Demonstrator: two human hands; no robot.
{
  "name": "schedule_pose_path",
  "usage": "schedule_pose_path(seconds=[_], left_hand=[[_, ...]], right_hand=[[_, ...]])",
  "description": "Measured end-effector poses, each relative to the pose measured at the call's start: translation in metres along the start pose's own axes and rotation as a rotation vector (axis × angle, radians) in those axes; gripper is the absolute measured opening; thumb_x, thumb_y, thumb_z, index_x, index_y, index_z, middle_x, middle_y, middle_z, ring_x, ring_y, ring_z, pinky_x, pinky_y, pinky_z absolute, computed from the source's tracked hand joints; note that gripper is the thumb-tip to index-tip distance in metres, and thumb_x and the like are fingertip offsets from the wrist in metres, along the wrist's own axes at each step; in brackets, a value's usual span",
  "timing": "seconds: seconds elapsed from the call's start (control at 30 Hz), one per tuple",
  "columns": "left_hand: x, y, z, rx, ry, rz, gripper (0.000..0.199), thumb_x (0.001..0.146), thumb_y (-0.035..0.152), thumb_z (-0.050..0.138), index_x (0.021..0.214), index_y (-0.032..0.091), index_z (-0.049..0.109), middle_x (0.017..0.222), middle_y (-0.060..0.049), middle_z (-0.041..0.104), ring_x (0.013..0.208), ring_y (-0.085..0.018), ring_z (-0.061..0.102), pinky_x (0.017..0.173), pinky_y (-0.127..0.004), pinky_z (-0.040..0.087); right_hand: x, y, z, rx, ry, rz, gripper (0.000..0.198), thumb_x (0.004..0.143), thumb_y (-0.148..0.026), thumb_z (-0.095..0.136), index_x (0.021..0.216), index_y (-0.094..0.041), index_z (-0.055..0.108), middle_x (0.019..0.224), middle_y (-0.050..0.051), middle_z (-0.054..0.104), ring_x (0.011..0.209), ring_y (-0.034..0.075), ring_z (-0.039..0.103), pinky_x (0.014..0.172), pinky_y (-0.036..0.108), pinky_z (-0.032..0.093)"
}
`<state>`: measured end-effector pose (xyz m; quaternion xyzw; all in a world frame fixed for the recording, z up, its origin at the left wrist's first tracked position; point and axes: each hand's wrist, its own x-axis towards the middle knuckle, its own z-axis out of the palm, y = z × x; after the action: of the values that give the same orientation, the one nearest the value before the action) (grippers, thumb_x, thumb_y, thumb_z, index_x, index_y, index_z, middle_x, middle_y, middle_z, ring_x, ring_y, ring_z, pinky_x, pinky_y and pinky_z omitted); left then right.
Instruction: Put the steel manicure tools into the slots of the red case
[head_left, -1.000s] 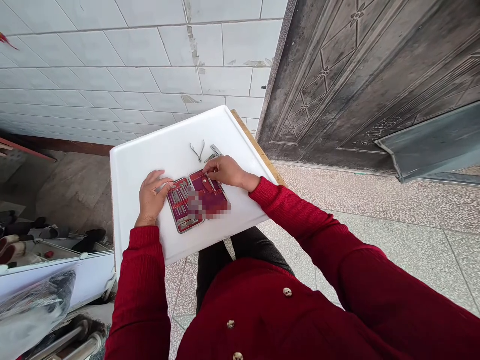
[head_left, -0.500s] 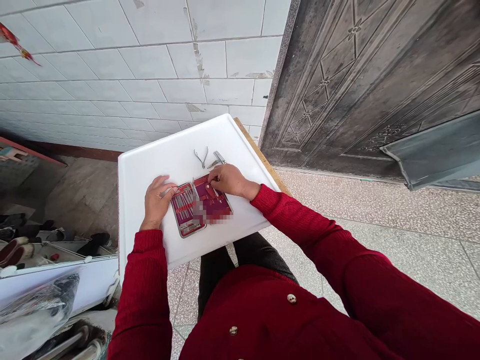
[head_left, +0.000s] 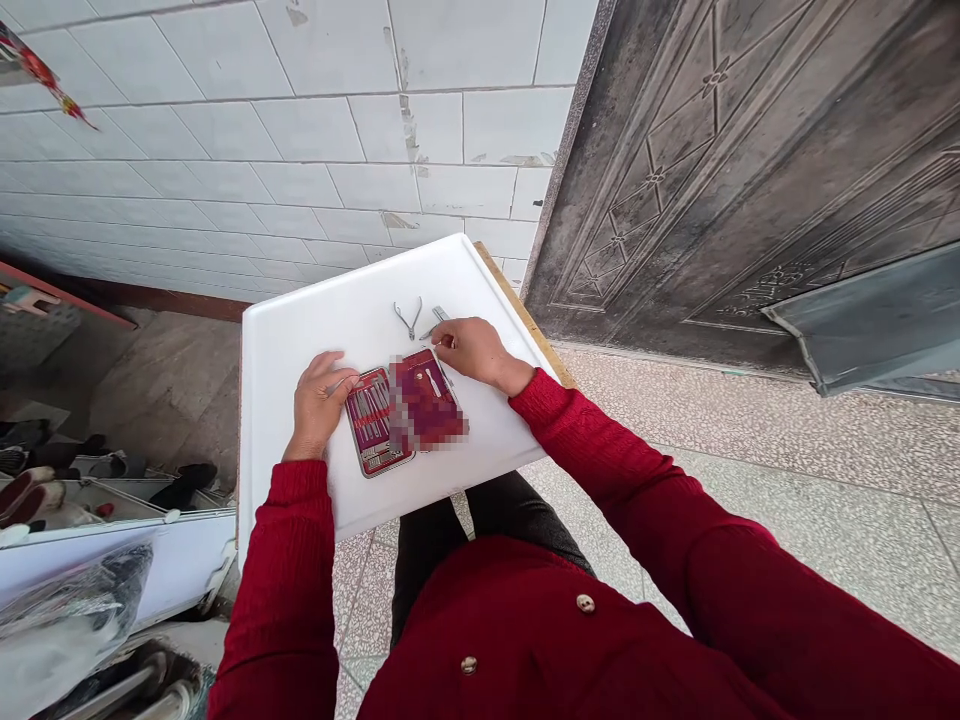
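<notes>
A manicure case (head_left: 366,425) lies unfolded on a white tabletop (head_left: 300,335). Slim metal tools sit in rows in its left half; a small pale tool shows on the purple-red right half, whose lower part is blurred. At the case's upper left corner, my left hand (head_left: 319,400) has its thumb pressed on the rim, fingers curled beside it. My right hand (head_left: 478,352) is above the right half, its fingertips pinched together; what they hold, if anything, I cannot make out. Just beyond them lie a nail clipper (head_left: 440,314) and a pair of cuticle nippers (head_left: 409,318) with spread handles.
A white tiled wall (head_left: 315,130) rises behind the table, and a dark carved door (head_left: 675,150) stands to the right. At left is a rack holding shoes (head_left: 34,500), with plastic-wrapped things (head_left: 67,610) below it.
My right hand has moved from the case's right half up towards the nail clipper, uncovering the small tool on that half. My left hand stays at the case's corner.
</notes>
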<state>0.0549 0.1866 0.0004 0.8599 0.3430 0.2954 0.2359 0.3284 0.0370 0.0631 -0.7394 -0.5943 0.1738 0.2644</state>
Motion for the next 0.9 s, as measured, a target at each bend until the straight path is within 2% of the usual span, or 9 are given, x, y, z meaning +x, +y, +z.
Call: schedule_pose_path(seconds=[0.2, 0.47, 0.7, 0.8, 0.9], left_hand=[[-0.001, -0.002, 0.0, -0.018, -0.014, 0.027, 0.029, 0.095, 0.045, 0.06, 0.094, 0.025, 0.08, 0.127, -0.006, 0.074, 0.134, -0.028, 0.057, 0.121, -0.052, 0.04], [-0.001, -0.001, -0.008, -0.033, -0.048, 0.018, 0.028, 0.094, 0.043, 0.058, 0.094, 0.026, 0.08, 0.122, -0.005, 0.077, 0.131, -0.027, 0.06, 0.12, -0.049, 0.043], [0.005, 0.007, -0.018, 0.038, -0.099, 0.068, 0.034, 0.096, 0.049, 0.054, 0.089, 0.027, 0.08, 0.114, -0.005, 0.078, 0.119, -0.028, 0.065, 0.113, -0.05, 0.048], [0.005, 0.011, -0.018, 0.055, -0.114, 0.085, 0.038, 0.098, 0.051, 0.052, 0.088, 0.026, 0.079, 0.115, -0.006, 0.077, 0.116, -0.028, 0.066, 0.109, -0.048, 0.051], [0.002, 0.013, -0.014, 0.059, -0.1, 0.06, 0.037, 0.098, 0.05, 0.052, 0.093, 0.024, 0.078, 0.121, -0.007, 0.075, 0.119, -0.027, 0.065, 0.11, -0.046, 0.051]], right_hand=[[0.006, 0.01, -0.004, -0.09, 0.044, 0.082, 0.017, 0.091, -0.015, 0.059, 0.089, -0.017, 0.076, 0.084, 0.003, 0.076, 0.076, 0.017, 0.062, 0.064, 0.027, 0.035], [0.008, 0.009, -0.002, -0.211, -0.074, 0.037, 0.017, 0.091, -0.016, 0.059, 0.089, -0.019, 0.076, 0.09, 0.003, 0.077, 0.082, 0.019, 0.065, 0.063, 0.029, 0.034], [0.008, -0.015, -0.006, -0.511, -0.201, -0.076, 0.027, 0.094, -0.007, 0.052, 0.104, -0.011, 0.077, 0.106, 0.02, 0.077, 0.098, 0.029, 0.072, 0.073, 0.034, 0.044], [0.009, -0.025, -0.005, -0.561, -0.248, -0.11, 0.029, 0.091, 0.0, 0.054, 0.105, -0.009, 0.077, 0.107, 0.023, 0.076, 0.102, 0.03, 0.073, 0.074, 0.033, 0.047], [0.012, -0.027, -0.004, -0.566, -0.271, -0.109, 0.027, 0.091, -0.001, 0.055, 0.105, -0.009, 0.077, 0.108, 0.023, 0.076, 0.102, 0.03, 0.073, 0.074, 0.033, 0.048]])
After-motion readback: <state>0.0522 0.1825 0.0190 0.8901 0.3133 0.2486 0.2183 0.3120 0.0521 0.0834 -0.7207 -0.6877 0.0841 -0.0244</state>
